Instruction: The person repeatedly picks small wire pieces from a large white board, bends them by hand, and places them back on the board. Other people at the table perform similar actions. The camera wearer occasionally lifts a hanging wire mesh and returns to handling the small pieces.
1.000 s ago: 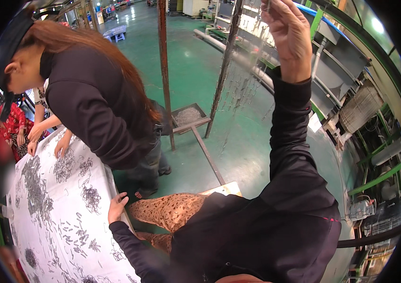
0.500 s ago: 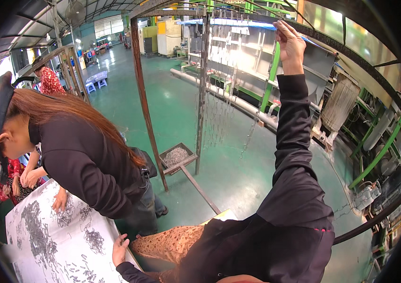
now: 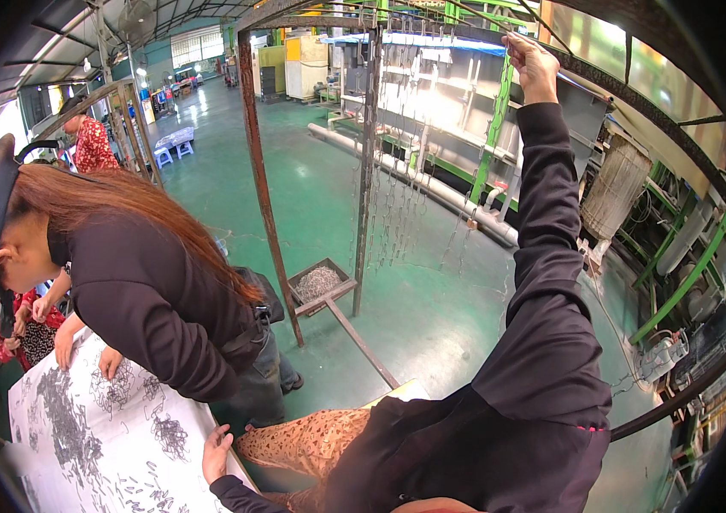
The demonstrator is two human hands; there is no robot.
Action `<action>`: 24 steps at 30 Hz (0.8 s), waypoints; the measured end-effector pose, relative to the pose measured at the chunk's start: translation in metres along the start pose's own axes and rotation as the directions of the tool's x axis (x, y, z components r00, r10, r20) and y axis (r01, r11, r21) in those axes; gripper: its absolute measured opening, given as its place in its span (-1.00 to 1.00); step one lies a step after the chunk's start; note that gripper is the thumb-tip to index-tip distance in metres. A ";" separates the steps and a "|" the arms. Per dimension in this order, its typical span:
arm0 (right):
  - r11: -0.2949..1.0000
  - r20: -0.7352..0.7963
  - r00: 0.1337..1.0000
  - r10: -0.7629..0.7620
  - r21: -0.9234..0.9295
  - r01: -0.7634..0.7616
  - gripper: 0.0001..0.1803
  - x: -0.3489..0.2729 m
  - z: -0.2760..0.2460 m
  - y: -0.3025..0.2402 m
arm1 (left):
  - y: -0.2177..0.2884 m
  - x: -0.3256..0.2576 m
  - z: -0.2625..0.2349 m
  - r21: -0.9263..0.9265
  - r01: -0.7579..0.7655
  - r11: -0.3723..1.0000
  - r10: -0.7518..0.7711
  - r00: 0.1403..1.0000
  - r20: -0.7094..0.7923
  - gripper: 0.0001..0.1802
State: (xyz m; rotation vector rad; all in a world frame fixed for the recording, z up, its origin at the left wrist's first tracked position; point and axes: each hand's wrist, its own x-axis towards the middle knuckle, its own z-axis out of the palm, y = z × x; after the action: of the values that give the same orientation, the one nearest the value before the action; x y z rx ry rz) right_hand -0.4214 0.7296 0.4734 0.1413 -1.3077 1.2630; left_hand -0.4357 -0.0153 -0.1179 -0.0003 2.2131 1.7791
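My right arm is raised high, and my right hand (image 3: 535, 68) is at the dark top rail (image 3: 474, 34) of a metal frame. Its fingers are pinched together at the rail; what they hold is too small to make out. Several thin chains of linked wire pieces (image 3: 393, 197) hang from this rail, left of my hand. Low on the left, my left hand (image 3: 216, 453) rests on the edge of a white-covered table (image 3: 200, 427), fingers apart and holding nothing. Small dark wire pieces (image 3: 170, 436) lie on that table in piles and loose rows.
Close on my left, a person in a dark top (image 3: 141, 282) bends over the table. Hands of others (image 3: 38, 312) work at its far side. A tray of small metal pieces (image 3: 320, 282) sits low by the frame's post (image 3: 269, 188). Pipes (image 3: 414, 175) and machinery stand beyond.
My right hand has shifted slightly right along the rail, and the hanging chains sway. Beside me, another hand has come onto the table's far edge. My left hand stays put.
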 end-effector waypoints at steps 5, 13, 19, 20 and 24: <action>0.998 0.131 0.990 -0.050 -0.034 0.055 -0.84 0.031 -0.012 0.018 | 0.011 -0.006 0.002 0.025 -0.026 0.999 0.025 0.999 0.024 -0.51; 0.981 0.040 0.997 -0.064 -0.180 0.070 -0.92 0.028 -0.010 0.041 | 0.021 -0.010 0.004 0.025 0.078 0.997 -0.078 0.996 0.033 -0.53; 0.859 0.173 0.895 -0.412 -0.255 0.444 -0.71 -0.016 -0.049 0.038 | 0.047 -0.019 0.012 0.003 0.104 0.995 -0.104 0.994 0.039 -0.51; 0.853 0.078 0.904 -0.421 -0.305 0.424 -0.72 -0.029 -0.044 0.040 | 0.052 -0.019 0.018 0.047 -0.014 0.999 0.010 0.997 0.073 -0.51; 0.811 0.128 0.845 -0.519 -0.240 0.534 -0.75 -0.161 0.049 0.067 | 0.072 -0.055 0.043 0.215 -0.282 0.935 0.298 0.953 -0.045 -0.48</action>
State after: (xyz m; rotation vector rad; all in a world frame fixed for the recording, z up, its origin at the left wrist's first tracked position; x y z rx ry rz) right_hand -0.4624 0.6253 0.3315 0.3272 -1.3525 0.6029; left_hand -0.3867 0.0327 -0.0450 0.3253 2.5557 1.7027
